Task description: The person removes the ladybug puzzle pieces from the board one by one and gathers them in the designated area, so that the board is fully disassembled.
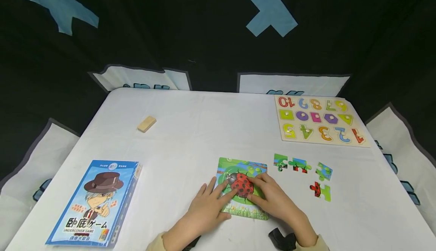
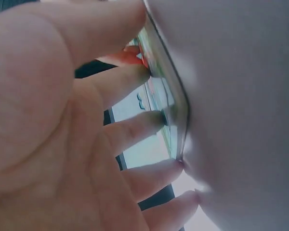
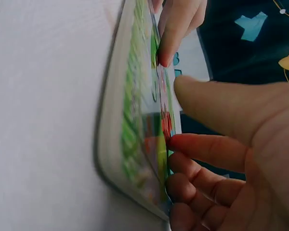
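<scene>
A square jigsaw board (image 1: 245,212) with a ladybug picture (image 1: 242,184) lies on the white table in front of me. My left hand (image 1: 207,207) is spread over its left side, index fingertip at the ladybug. In the left wrist view, fingertips (image 2: 156,118) rest along the board's edge. From the right, my right hand (image 1: 272,196) touches the ladybug's right side with thumb and index finger. The right wrist view shows that index finger on the red part, the other fingers bent against the board. Several loose jigsaw pieces (image 1: 299,164) lie right of the board.
A wooden number-and-shape board (image 1: 323,116) lies at the far right. At the left front is a blue game box (image 1: 95,205) with a cartoon figure in a hat. Farther back sits a small wooden block (image 1: 147,124). A black curtain (image 1: 204,46) hangs behind the table.
</scene>
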Motion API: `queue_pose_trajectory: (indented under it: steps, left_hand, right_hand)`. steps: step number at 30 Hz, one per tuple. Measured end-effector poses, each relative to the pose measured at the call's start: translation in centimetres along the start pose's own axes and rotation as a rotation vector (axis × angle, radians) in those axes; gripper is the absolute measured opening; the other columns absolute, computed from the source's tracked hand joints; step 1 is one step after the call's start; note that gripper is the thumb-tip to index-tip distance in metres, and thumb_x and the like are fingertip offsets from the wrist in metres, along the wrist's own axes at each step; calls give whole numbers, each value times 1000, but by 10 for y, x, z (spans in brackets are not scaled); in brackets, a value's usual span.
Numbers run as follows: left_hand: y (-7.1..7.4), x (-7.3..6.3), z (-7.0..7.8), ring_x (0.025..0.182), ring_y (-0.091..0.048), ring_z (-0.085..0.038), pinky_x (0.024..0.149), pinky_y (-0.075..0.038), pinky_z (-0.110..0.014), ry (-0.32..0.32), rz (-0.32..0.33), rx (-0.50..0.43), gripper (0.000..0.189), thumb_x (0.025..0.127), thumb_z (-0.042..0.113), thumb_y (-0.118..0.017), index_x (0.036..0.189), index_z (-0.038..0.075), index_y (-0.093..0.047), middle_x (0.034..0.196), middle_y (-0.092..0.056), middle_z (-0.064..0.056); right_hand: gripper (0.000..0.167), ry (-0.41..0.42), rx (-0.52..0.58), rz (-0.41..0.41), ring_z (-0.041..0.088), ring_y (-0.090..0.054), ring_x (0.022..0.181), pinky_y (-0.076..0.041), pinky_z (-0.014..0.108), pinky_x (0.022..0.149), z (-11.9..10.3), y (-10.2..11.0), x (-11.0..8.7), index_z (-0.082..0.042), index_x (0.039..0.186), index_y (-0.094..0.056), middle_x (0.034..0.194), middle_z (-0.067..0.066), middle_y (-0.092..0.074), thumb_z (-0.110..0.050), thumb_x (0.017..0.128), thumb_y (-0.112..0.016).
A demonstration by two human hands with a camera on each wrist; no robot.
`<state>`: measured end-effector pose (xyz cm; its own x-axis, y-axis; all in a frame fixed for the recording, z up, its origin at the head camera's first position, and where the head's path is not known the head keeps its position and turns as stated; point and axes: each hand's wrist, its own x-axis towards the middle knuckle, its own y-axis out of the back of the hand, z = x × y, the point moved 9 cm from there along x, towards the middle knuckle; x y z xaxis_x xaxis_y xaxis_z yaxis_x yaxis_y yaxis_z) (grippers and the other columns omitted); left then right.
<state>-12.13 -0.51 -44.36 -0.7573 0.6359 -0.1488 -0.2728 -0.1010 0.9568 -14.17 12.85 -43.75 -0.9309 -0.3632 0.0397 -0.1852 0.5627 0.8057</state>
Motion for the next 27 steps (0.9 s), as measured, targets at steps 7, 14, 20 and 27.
queue_pose_trajectory:
  steps: [7,14,20,27]
  left_hand:
    - [3,-1,1,128,-26,-39,97,-29,-53,-8,31,-6,55,83,44,-58,134,27,-45,142,-35,-6]
    - [3,1,2,127,-28,-39,97,-30,-52,-15,50,-10,55,82,45,-59,133,27,-48,141,-37,-6]
    - [6,1,0,126,-31,-39,96,-31,-52,-16,66,-29,52,79,43,-62,128,28,-53,139,-39,-6]
    - [7,2,-2,124,-33,-41,94,-33,-52,-25,93,-44,47,78,42,-64,123,29,-58,138,-41,-8]
  right_hand:
    - [47,-27,124,47,14,-48,90,-43,35,76,7,-2,-1,-4,117,-57,101,-2,-52,-18,76,-73]
    - [51,-29,255,100,12,-51,86,-45,31,76,6,-1,1,-4,115,-54,92,-5,-57,-12,71,-77]
    - [49,-50,275,137,11,-51,83,-44,30,76,5,-2,3,-5,113,-54,84,-9,-57,-9,71,-77]
    - [46,-79,272,153,12,-50,84,-43,33,76,7,-1,4,-9,112,-55,85,-10,-56,-13,71,-77]
